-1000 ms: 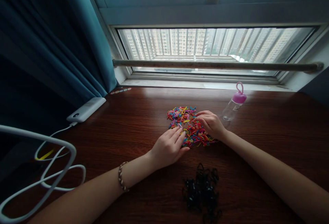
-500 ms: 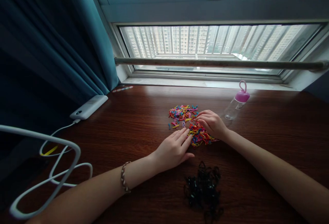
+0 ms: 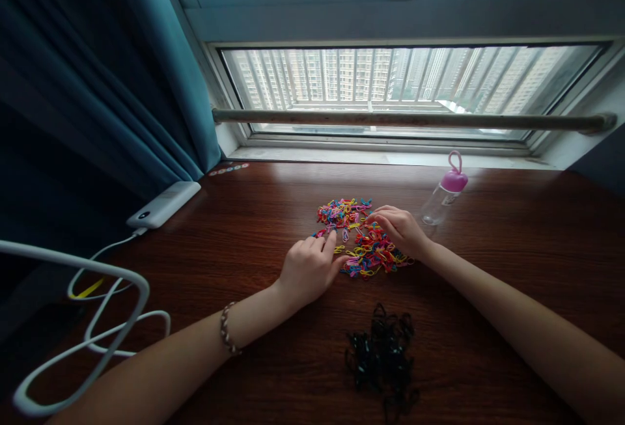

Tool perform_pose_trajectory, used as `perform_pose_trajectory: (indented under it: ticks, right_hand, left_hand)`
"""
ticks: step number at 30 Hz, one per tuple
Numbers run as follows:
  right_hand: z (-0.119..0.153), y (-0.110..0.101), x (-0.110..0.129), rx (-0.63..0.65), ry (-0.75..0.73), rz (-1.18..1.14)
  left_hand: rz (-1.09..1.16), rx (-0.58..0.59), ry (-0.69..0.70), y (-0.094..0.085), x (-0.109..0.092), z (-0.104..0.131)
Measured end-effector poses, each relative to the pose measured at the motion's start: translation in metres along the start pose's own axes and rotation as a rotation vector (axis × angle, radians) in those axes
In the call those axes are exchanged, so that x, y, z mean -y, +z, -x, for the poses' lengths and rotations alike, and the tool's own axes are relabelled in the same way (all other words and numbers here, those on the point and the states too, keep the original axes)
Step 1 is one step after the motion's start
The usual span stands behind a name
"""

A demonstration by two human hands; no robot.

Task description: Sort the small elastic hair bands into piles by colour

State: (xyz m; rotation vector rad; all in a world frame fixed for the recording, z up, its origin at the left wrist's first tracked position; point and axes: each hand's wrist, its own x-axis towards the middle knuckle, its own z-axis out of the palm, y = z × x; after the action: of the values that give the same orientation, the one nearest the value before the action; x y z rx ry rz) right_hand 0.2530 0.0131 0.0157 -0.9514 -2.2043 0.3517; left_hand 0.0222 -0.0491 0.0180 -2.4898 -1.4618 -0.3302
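Note:
Small coloured rubber bands lie in two heaps, a far heap (image 3: 342, 211) and a nearer heap (image 3: 374, 252), with a few loose ones between them. My left hand (image 3: 308, 269) is at the left side of the heaps. Its index finger points at the loose bands and its thumb reaches the nearer heap's edge, while the other fingers are bent. Over the right edge of the nearer heap rests my right hand (image 3: 398, 226), palm down, fingers stretched toward the gap between the heaps. I see nothing held in either hand. A pile of black bands (image 3: 381, 353) sits closer to me.
A clear bottle with a pink lid (image 3: 454, 181) stands beyond my right hand. At the left are a white power bank (image 3: 166, 205) and a looping white cable (image 3: 141, 282). A blue curtain (image 3: 185, 86) hangs beside the window above the brown table (image 3: 234, 230).
My left hand has drawn back to the left from the nearer heap, its index finger now at the loose bands. The right hand has barely moved. The view has shifted slightly.

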Motion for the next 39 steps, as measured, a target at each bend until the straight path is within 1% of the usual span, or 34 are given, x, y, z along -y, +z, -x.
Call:
perform_pose_trajectory:
  ticks: [3, 5, 7, 8, 9, 10, 11, 13, 15, 17, 19, 22, 24, 26, 30, 32, 36, 37, 39]
  right_hand:
    - [-0.003, 0.001, -0.001, 0.119, -0.031, -0.072]
    - [-0.004, 0.002, 0.003, 0.249, -0.084, -0.070]
    - [-0.004, 0.004, 0.008, 0.382, -0.133, -0.051]
    - [-0.004, 0.005, 0.010, 0.422, -0.147, -0.043]
    - [-0.004, 0.006, 0.011, 0.435, -0.154, -0.040]
    - [-0.003, 0.006, 0.011, 0.419, -0.153, -0.047]
    - [-0.003, 0.007, 0.011, 0.376, -0.142, -0.066]
    - [-0.002, 0.007, 0.006, 0.242, -0.079, -0.130]
    - [-0.001, 0.006, 0.001, 0.112, 0.021, -0.200]
    - [-0.001, 0.007, -0.003, 0.041, 0.087, -0.231]
    - [-0.001, 0.009, -0.005, 0.058, 0.076, -0.208]
    - [-0.002, 0.014, -0.005, 0.160, 0.025, -0.118]
    - [-0.002, 0.015, -0.005, 0.192, 0.013, -0.088]
    - [-0.002, 0.014, -0.004, 0.168, 0.021, -0.121]
    - [-0.001, 0.010, -0.003, 0.065, 0.096, -0.247]
    - [-0.001, 0.011, -0.003, 0.089, 0.067, -0.225]
    - [-0.003, 0.016, -0.002, 0.269, -0.060, -0.049]
    - [-0.003, 0.017, -0.001, 0.292, -0.075, -0.021]
    - [-0.002, 0.016, 0.001, 0.291, -0.085, -0.014]
  left_hand:
    - [-0.009, -0.041, -0.130, 0.004, 0.023, -0.013]
    - [0.058, -0.071, -0.243, 0.011, 0.037, -0.020]
    - [0.236, -0.089, -0.317, 0.020, 0.047, -0.025]
    - [0.345, -0.096, -0.334, 0.024, 0.050, -0.026]
    - [0.452, -0.103, -0.340, 0.027, 0.051, -0.027]
    - [0.545, -0.110, -0.340, 0.029, 0.052, -0.027]
    - [0.618, -0.117, -0.336, 0.031, 0.052, -0.028]
    - [0.701, -0.128, -0.324, 0.032, 0.052, -0.028]
    - [0.716, -0.142, -0.311, 0.031, 0.051, -0.028]
    - [0.691, -0.163, -0.296, 0.031, 0.051, -0.029]
    - [0.651, -0.174, -0.271, 0.030, 0.050, -0.029]
    - [0.590, -0.141, -0.210, 0.028, 0.048, -0.028]
    - [0.579, -0.115, -0.178, 0.027, 0.047, -0.028]
    - [0.614, -0.105, -0.172, 0.026, 0.048, -0.027]
    - [0.756, -0.129, -0.234, 0.025, 0.050, -0.027]
    - [0.767, -0.141, -0.224, 0.025, 0.049, -0.028]
    - [0.658, -0.062, -0.061, 0.022, 0.045, -0.028]
    - [0.644, -0.038, -0.018, 0.021, 0.043, -0.028]
    - [0.652, -0.010, 0.039, 0.018, 0.042, -0.026]
